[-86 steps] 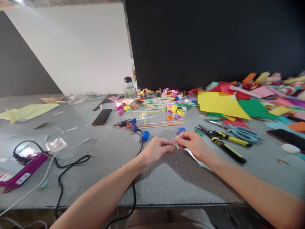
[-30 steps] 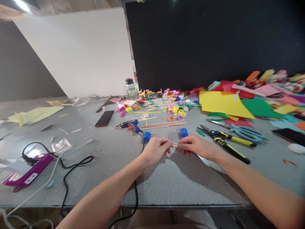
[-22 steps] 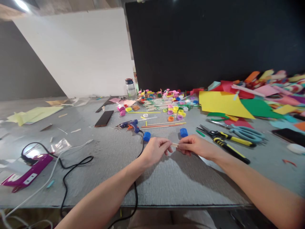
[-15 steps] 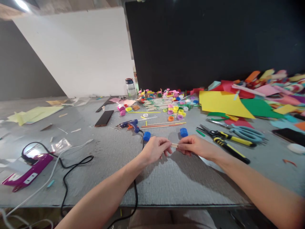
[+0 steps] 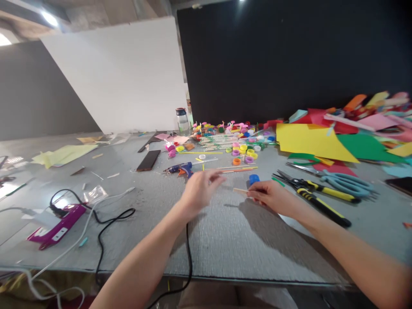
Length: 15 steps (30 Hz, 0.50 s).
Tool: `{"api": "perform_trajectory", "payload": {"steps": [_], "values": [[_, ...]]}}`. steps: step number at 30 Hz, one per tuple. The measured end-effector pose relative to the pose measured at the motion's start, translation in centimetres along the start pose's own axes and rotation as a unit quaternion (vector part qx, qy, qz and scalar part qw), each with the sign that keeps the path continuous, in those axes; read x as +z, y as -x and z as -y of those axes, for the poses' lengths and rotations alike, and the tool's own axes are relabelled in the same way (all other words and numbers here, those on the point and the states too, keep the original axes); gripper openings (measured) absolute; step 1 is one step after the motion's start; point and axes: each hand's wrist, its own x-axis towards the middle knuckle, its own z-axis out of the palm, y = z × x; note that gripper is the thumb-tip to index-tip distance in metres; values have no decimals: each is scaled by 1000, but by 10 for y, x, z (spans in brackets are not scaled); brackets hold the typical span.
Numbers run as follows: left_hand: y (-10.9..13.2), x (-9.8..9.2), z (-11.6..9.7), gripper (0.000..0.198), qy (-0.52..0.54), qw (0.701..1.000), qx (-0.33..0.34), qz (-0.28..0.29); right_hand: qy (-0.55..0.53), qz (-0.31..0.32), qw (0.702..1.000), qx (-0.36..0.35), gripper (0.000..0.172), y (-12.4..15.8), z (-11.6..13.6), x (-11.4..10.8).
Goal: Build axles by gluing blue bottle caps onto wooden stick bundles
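Note:
My right hand pinches a short thin wooden stick, whose free end points left. Just behind those fingers stands a stack of blue bottle caps. My left hand is blurred by motion, apart from the stick, its fingers stretched out with nothing seen in them. Beyond it lies a blue glue gun with an orange trigger. Past my left fingertips, thin coloured sticks lie side by side on the grey table.
Pliers with yellow-black handles and blue-handled scissors lie at right. Coloured sheets pile up behind them. A phone, a purple power strip and a black cord are at left. A bottle stands at the back.
My left hand has let go of the stick and moved away, up and left. My right hand keeps the stick. The left blue cap stack is now hidden behind my left hand. The view has shifted slightly.

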Motion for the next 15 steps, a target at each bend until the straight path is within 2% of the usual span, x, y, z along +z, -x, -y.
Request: {"api": "perform_trajectory", "payload": {"steps": [2,5,7,10,15], "values": [[-3,-23,3,33,-72,996,-10,-48,58,-41,997,-18,32,1,0,1],[-9,-43,15,28,-154,988,-1,-32,128,-69,988,-46,27,1,-1,4],[-12,-43,25,29,-185,982,30,21,164,-67,982,-60,27,0,-3,8],[-16,-35,38,42,-211,971,76,89,209,-56,974,-71,28,-1,-7,13],[-19,-27,46,33,-241,959,100,113,255,-52,963,-76,27,0,-11,16]]}}
